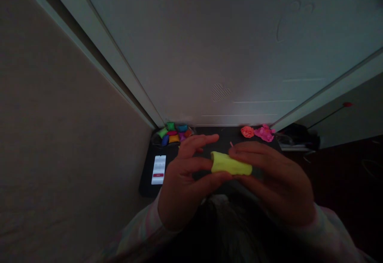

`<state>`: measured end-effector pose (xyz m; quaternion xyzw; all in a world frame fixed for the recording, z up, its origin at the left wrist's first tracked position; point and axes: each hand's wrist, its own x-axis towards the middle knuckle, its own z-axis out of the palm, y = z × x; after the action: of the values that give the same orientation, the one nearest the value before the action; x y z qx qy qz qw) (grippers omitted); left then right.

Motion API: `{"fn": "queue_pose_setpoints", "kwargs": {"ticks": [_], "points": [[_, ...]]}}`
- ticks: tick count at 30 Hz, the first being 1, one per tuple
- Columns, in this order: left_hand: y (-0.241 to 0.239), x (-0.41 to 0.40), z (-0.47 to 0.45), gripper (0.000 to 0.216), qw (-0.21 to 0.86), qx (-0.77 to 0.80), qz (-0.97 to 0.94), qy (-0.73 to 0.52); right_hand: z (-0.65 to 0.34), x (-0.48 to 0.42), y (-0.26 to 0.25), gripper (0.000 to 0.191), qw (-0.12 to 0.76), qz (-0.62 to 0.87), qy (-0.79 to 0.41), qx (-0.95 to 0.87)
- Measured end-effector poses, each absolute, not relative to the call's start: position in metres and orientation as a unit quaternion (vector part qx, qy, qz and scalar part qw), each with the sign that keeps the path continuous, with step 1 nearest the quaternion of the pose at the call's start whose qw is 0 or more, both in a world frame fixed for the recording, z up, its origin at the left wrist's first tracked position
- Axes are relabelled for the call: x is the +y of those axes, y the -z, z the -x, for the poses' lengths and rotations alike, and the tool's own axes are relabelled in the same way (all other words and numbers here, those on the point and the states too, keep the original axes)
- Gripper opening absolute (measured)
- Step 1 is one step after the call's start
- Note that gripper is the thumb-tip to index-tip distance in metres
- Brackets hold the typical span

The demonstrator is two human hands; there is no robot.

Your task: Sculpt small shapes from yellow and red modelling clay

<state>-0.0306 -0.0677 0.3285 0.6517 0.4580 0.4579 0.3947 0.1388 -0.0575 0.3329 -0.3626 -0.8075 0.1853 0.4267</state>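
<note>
A bright yellow roll of what looks like modelling clay (229, 164) is held level between my two hands, above the dark table. My left hand (185, 187) grips its left end: the thumb lies along the underside, and one finger meets the open-looking end, while another finger points out freely above. On the other side, my right hand (278, 179) has its fingers over the top and its thumb beneath the roll. A dull greyish part shows at the roll's right end, too dim to make out. A small thin pink piece (231, 145) sticks up beside my right fingertips.
Several colourful small packets (173, 138) lie at the table's back left. A lit phone (158, 170) rests on the dark table (146, 183). An orange crumpled flower (247, 131) and a pink one (265, 133) sit at the back right, against a white panel (185, 55).
</note>
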Motion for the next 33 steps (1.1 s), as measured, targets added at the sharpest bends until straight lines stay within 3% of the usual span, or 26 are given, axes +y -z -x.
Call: {"fn": "queue_pose_setpoints", "kwargs": {"ticks": [6,11,33], "points": [[-0.324,-0.07,0.032,0.012,0.33,0.455,-0.683,-0.466,-0.138,-0.064,-0.324,0.024,0.434,0.405,-0.22,-0.774],[-0.32,-0.072,0.034,0.003,0.292,0.444,-0.701,-0.475,-0.136,-0.069,-0.32,0.023,0.438,0.425,-0.266,-0.746],[-0.32,-0.08,0.03,0.014,0.24,0.468,-0.693,-0.493,-0.132,-0.074,-0.318,0.031,0.435,0.441,-0.321,-0.716]]}}
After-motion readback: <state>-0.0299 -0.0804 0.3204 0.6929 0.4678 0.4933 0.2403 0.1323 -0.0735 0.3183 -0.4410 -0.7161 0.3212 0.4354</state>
